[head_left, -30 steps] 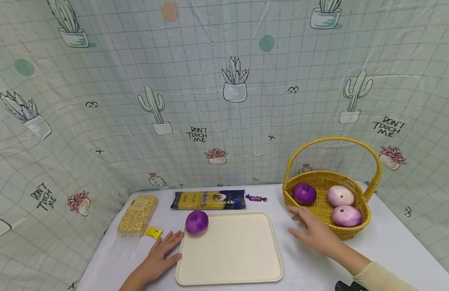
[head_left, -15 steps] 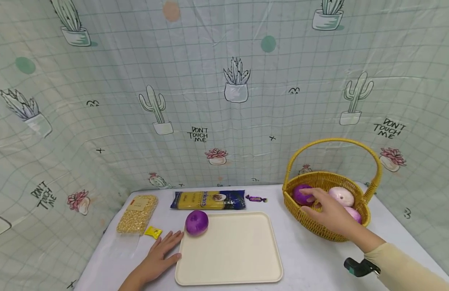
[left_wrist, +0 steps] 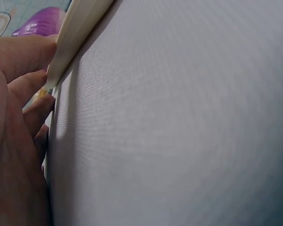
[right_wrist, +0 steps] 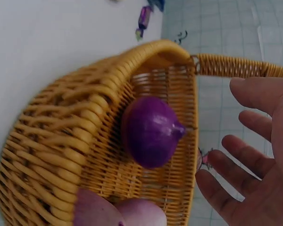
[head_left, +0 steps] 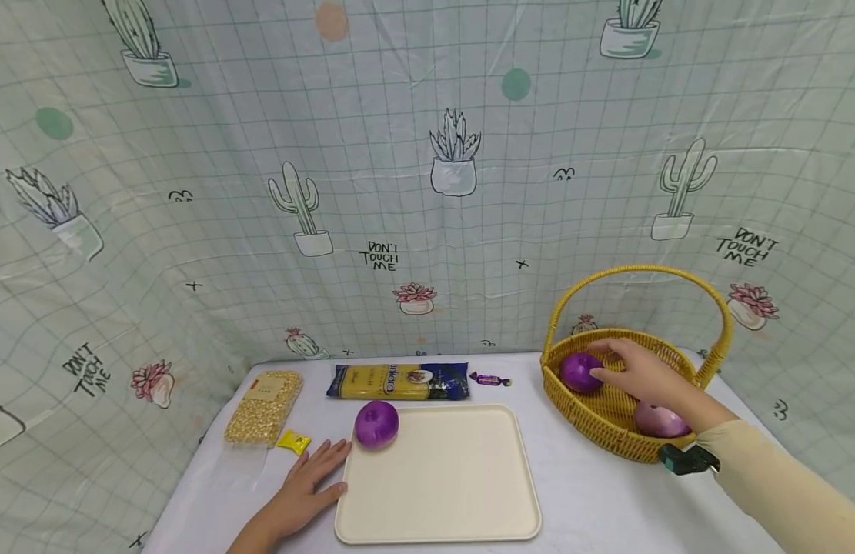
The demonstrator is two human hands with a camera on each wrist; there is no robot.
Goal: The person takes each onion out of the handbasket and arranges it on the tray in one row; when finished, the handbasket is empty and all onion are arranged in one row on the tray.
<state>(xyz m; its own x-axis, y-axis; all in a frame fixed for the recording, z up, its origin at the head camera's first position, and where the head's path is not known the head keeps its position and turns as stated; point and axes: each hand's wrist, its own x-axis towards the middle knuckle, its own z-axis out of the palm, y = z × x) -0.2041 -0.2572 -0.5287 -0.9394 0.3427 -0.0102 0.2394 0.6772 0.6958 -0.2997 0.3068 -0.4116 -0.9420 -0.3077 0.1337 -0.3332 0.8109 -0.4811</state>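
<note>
Above the yellow wicker basket (head_left: 593, 432) hovers my right hand (head_left: 647, 377), fingers loosely bent and holding nothing. Nearest to it is a dark purple onion (head_left: 579, 372) at the basket's left end; the right wrist view shows a gap between hand and onion (right_wrist: 151, 132). A paler purple onion (head_left: 659, 419) lies by the basket's right end, partly behind my wrist. The hand hides another pale onion (right_wrist: 140, 215) in the head view. My left hand (head_left: 304, 492), fingers extended, touches the left rim of the cream tray (head_left: 441, 477). On the tray's back-left corner sits a purple onion (head_left: 376, 425).
Behind the tray lies a blue-and-yellow pasta packet (head_left: 399, 382), with a purple wrapped candy (head_left: 491, 379) to its right. A bag of yellow kernels (head_left: 264, 408) and a yellow sweet packet (head_left: 294, 441) lie at left. The basket's tall handle (head_left: 638, 269) arches overhead.
My right hand has gone from the basket's left rim, across the front of the dark onion, to farther back over the basket. The left hand stays in place.
</note>
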